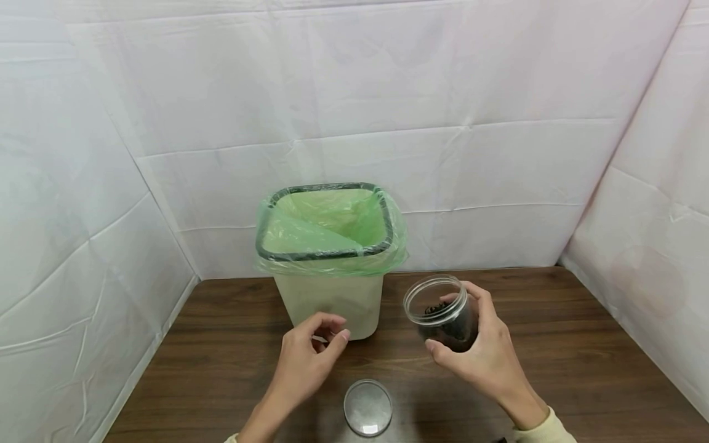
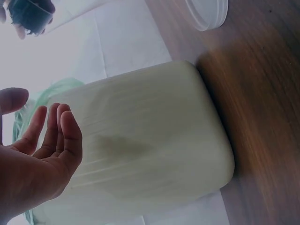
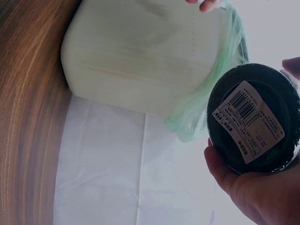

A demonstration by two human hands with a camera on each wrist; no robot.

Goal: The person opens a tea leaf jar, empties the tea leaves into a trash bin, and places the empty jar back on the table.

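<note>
My right hand [image 1: 487, 357] grips a clear jar [image 1: 451, 329] round its side, off the table. The jar is uncovered, tilted to the left, and holds dark loose bits. In the right wrist view its dark underside [image 3: 225, 126] shows a white barcode label [image 3: 248, 122]. Before the bin's front wall hovers my left hand [image 1: 307, 354], fingers loosely bent and holding nothing; the left wrist view shows the same hand [image 2: 42, 159] beside the bin wall. A round clear lid [image 1: 368, 407] lies on the table between the two hands.
A pale bin [image 1: 332, 298] with a black rim ring [image 1: 321, 255] and a green liner bag [image 1: 365, 215] stands at the back of the brown wooden table [image 1: 554, 344]. White cloth walls [image 1: 354, 92] enclose the back and both sides.
</note>
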